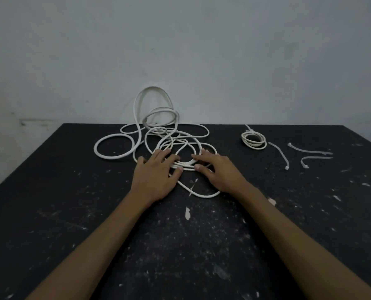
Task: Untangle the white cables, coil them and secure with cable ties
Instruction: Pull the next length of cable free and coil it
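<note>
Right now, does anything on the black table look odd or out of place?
Yes. One loop of the tangled white cable stands up against the grey wall rather than lying flat on the black table. The tabletop is flecked with pale paint-like marks. Nothing looks broken.

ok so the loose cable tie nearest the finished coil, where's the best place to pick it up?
Pinch the cable tie near its middle, coming from above. It lies flat on the black table, running from upper left to its head at lower right, clear of the finished coil and the other two ties, so fingers can close across its width. The right hand is nearer, though both hands rest on the tangled cable.
</note>
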